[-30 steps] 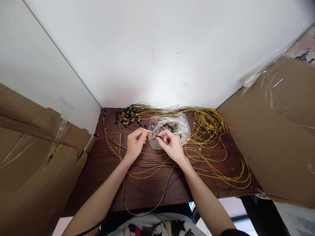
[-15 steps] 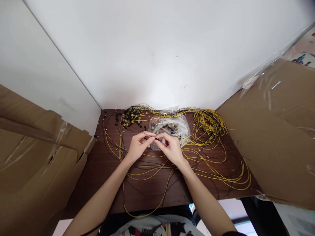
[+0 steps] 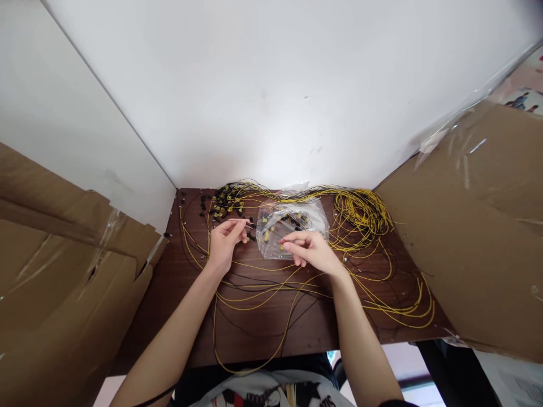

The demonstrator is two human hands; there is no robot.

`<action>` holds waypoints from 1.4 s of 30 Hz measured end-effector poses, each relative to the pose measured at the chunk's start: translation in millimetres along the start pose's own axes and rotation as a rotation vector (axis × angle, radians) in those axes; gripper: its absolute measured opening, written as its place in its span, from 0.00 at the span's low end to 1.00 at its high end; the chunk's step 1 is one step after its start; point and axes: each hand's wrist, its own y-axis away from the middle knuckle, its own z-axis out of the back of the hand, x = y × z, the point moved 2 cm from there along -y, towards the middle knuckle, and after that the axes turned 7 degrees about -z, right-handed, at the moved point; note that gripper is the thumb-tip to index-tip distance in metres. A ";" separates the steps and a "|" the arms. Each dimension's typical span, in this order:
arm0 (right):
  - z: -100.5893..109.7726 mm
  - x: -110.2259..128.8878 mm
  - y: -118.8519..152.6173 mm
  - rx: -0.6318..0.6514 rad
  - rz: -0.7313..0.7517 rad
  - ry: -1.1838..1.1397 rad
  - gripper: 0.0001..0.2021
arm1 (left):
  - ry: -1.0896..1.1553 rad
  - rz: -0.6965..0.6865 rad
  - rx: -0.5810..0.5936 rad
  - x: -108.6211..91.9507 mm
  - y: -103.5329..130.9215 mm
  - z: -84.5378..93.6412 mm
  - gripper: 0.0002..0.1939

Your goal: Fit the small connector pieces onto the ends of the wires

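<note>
My left hand [image 3: 227,243] is closed in a pinch at the left of the plastic bag. Between its fingertips is a thin black wire [image 3: 268,228], with a small black piece [image 3: 251,226] at the fingertips that is too small to make out. The wire runs rightward over the bag to my right hand [image 3: 311,250], whose thumb and forefinger are pinched on it. Under the hands lies the clear plastic bag [image 3: 271,210], with black and yellow small parts in it. A black and yellow part [image 3: 251,237] lies just beside the left fingertips.
Yellow and black wires [image 3: 360,212] lie coiled at the back right, and their ends with black and yellow connectors [image 3: 227,200] are heaped at the back left. Loose wires cross the brown table [image 3: 169,316]. Cardboard [image 3: 475,226] stands at both sides, and a white wall [image 3: 271,102] behind.
My hands were together over the bag's front edge and have moved apart, the left one leftward, the right one rightward. The black wire now stretches between them.
</note>
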 end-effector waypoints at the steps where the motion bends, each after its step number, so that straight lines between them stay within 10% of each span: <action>1: 5.2 1.1 2.7 -0.021 0.003 -0.048 0.15 | 0.013 0.010 -0.018 0.0 -0.4 0.8 0.11; 16: 47.6 7.9 27.3 -0.198 0.426 -0.883 0.07 | 0.202 -0.022 -0.225 -8.4 -11.5 17.4 0.11; 26: 66.0 -2.4 31.6 -0.086 0.736 -1.662 0.07 | 0.226 -0.045 -0.328 -12.7 -18.4 33.3 0.12; 42: 29.3 4.2 2.8 -0.428 0.244 -0.954 0.07 | -0.262 -0.238 -0.105 -6.1 -1.1 4.3 0.09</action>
